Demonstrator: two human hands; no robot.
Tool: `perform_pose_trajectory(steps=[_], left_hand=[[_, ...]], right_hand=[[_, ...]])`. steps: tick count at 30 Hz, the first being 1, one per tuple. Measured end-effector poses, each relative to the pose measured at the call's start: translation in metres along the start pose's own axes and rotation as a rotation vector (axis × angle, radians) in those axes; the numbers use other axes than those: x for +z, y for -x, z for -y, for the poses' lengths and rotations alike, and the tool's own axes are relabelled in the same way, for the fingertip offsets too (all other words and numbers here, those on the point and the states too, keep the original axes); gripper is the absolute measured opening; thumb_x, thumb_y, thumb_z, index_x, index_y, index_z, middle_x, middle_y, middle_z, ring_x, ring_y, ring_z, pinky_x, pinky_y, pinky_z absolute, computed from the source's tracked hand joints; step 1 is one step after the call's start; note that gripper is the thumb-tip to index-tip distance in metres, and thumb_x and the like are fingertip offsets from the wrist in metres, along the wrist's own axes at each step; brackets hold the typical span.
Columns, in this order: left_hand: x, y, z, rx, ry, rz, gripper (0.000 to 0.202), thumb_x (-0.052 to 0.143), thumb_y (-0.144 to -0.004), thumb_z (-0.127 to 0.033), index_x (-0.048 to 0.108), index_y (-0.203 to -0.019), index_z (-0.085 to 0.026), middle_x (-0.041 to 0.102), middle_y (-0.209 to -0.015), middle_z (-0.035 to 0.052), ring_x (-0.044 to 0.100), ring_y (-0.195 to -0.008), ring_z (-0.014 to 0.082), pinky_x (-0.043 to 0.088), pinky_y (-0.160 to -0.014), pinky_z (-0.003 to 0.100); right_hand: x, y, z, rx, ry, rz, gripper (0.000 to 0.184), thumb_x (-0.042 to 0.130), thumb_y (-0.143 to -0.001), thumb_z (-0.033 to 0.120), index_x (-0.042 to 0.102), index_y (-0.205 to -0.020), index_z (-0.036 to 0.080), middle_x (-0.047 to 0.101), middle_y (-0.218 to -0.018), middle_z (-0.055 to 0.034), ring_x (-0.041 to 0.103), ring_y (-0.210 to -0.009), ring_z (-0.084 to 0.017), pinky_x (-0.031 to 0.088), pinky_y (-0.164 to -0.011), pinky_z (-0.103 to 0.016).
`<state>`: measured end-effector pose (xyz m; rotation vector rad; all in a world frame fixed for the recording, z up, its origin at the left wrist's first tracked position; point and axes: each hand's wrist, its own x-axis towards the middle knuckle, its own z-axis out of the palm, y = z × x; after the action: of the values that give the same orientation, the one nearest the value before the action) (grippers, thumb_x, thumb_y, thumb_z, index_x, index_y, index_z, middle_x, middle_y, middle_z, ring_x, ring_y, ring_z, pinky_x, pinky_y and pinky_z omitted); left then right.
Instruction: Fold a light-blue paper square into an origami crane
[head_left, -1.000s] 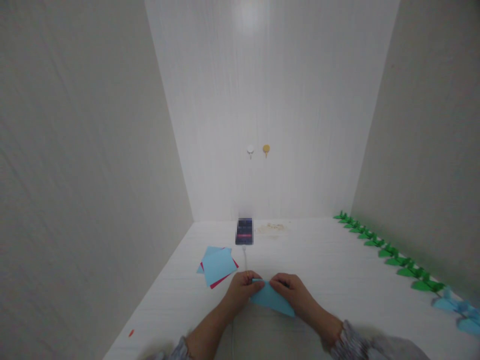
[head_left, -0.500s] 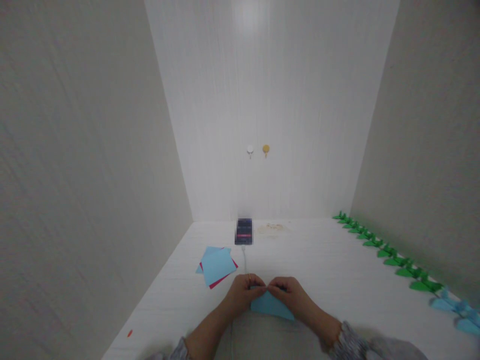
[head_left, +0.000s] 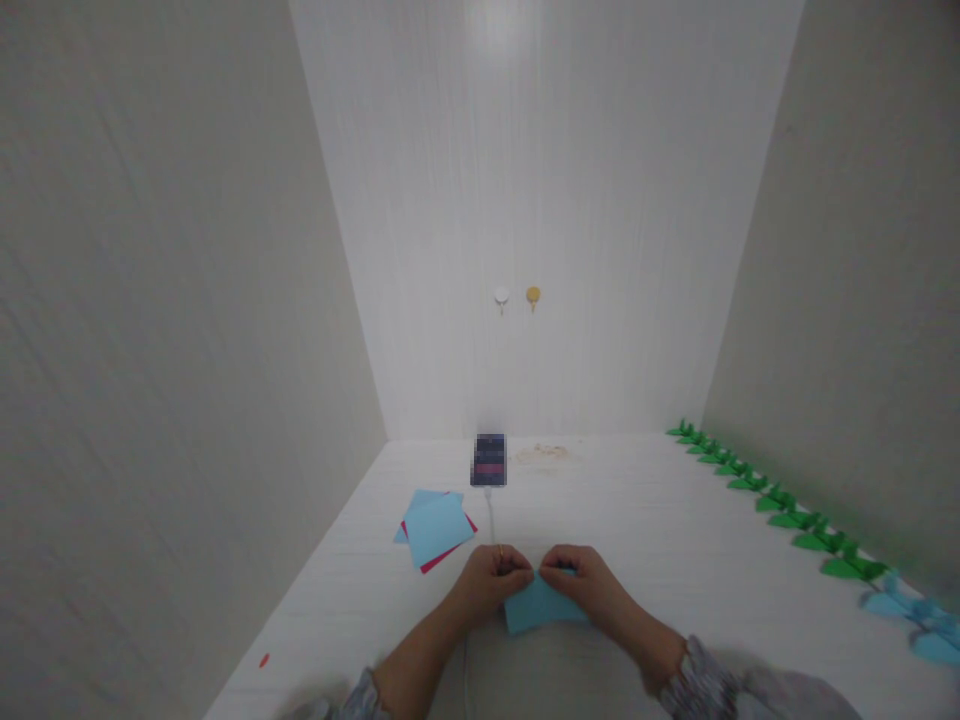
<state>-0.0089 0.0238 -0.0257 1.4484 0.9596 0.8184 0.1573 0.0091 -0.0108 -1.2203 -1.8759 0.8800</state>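
A folded light blue paper (head_left: 538,608) lies on the white table (head_left: 645,530) right in front of me. My left hand (head_left: 491,578) pinches its upper left edge, fingers curled shut, a ring on one finger. My right hand (head_left: 581,580) pinches the upper right edge the same way. The fingertips of both hands nearly touch at the paper's top middle. Below the hands the paper shows as a small blue flap.
A loose stack of blue and red paper squares (head_left: 436,526) lies to the left. A phone (head_left: 489,461) with a white cable stands at the back. Green folded paper shapes (head_left: 780,505) and blue ones (head_left: 915,625) line the right wall. Two hooks (head_left: 517,297) hang on the back wall.
The blue paper's lower right point has been folded in, so the sheet looks shorter and squarer. Both hands have drawn closer together at its top edge.
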Motion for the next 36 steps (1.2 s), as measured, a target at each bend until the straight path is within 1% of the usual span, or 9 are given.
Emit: perform_pose_trajectory(steps=[6, 12, 18, 22, 26, 30, 33, 36], left_hand=[[0.0, 0.0, 0.002, 0.028, -0.116, -0.017, 0.026, 0.056, -0.059, -0.035, 0.057, -0.066, -0.01, 0.051, -0.053, -0.0014, 0.04, -0.046, 0.006, 0.029, -0.046, 0.019], [0.0, -0.001, 0.005, 0.022, -0.095, -0.028, 0.023, 0.056, -0.059, -0.033, 0.057, -0.066, -0.01, 0.051, -0.053, -0.001, 0.04, -0.047, 0.0062, 0.029, -0.046, 0.019], [0.0, 0.001, -0.003, 0.012, -0.046, -0.054, 0.021, 0.058, -0.058, -0.031, 0.056, -0.063, -0.011, 0.05, -0.051, -0.0023, 0.039, -0.046, 0.0058, 0.028, -0.045, 0.019], [-0.001, 0.003, -0.011, -0.008, -0.026, -0.086, 0.022, 0.059, -0.056, -0.032, 0.054, -0.06, -0.011, 0.047, -0.048, -0.0033, 0.036, -0.044, 0.0053, 0.026, -0.044, 0.019], [-0.001, 0.003, -0.01, 0.003, -0.038, -0.071, 0.023, 0.059, -0.056, -0.033, 0.055, -0.061, -0.011, 0.047, -0.048, -0.0035, 0.037, -0.044, 0.0054, 0.026, -0.045, 0.019], [-0.001, 0.001, -0.004, 0.002, -0.045, -0.045, 0.025, 0.059, -0.057, -0.035, 0.056, -0.066, -0.012, 0.05, -0.051, -0.0026, 0.038, -0.045, 0.0058, 0.027, -0.045, 0.019], [0.0, 0.0, -0.001, -0.003, -0.042, -0.021, 0.027, 0.058, -0.057, -0.036, 0.057, -0.069, -0.012, 0.052, -0.054, -0.002, 0.04, -0.047, 0.0064, 0.029, -0.046, 0.02], [0.0, 0.0, 0.0, -0.003, -0.046, -0.017, 0.029, 0.058, -0.057, -0.037, 0.057, -0.07, -0.012, 0.051, -0.054, -0.0021, 0.04, -0.047, 0.0063, 0.029, -0.047, 0.02]], right_hand=[[0.002, -0.001, 0.0, -0.027, 0.05, 0.012, 0.018, 0.046, -0.067, 0.021, 0.062, -0.063, 0.013, 0.06, -0.06, -0.0023, 0.052, -0.06, -0.014, 0.038, -0.054, -0.02], [0.001, 0.001, 0.0, -0.036, 0.05, 0.006, 0.019, 0.045, -0.067, 0.021, 0.062, -0.065, 0.014, 0.06, -0.062, -0.0019, 0.053, -0.062, -0.014, 0.038, -0.056, -0.02], [-0.004, -0.001, -0.004, 0.002, -0.007, -0.005, 0.018, 0.047, -0.066, 0.023, 0.062, -0.062, 0.014, 0.059, -0.058, -0.0007, 0.05, -0.058, -0.012, 0.036, -0.052, -0.02], [-0.005, -0.003, -0.011, 0.096, -0.131, -0.028, 0.017, 0.048, -0.065, 0.025, 0.06, -0.061, 0.013, 0.052, -0.049, 0.0013, 0.044, -0.047, -0.009, 0.032, -0.044, -0.019], [-0.004, -0.004, -0.015, 0.142, -0.182, -0.051, 0.015, 0.05, -0.064, 0.026, 0.058, -0.062, 0.014, 0.046, -0.045, 0.0031, 0.039, -0.043, -0.008, 0.029, -0.041, -0.018], [-0.002, -0.004, -0.013, 0.126, -0.147, -0.048, 0.015, 0.05, -0.064, 0.026, 0.059, -0.063, 0.014, 0.045, -0.045, 0.0033, 0.037, -0.042, -0.007, 0.028, -0.04, -0.018], [0.0, -0.003, -0.011, 0.075, -0.084, -0.052, 0.014, 0.051, -0.064, 0.025, 0.06, -0.064, 0.014, 0.049, -0.048, 0.0025, 0.039, -0.045, -0.008, 0.029, -0.042, -0.018], [0.001, -0.003, -0.009, 0.056, -0.036, -0.064, 0.014, 0.051, -0.063, 0.024, 0.061, -0.064, 0.014, 0.053, -0.051, 0.0015, 0.042, -0.047, -0.009, 0.03, -0.044, -0.019]])
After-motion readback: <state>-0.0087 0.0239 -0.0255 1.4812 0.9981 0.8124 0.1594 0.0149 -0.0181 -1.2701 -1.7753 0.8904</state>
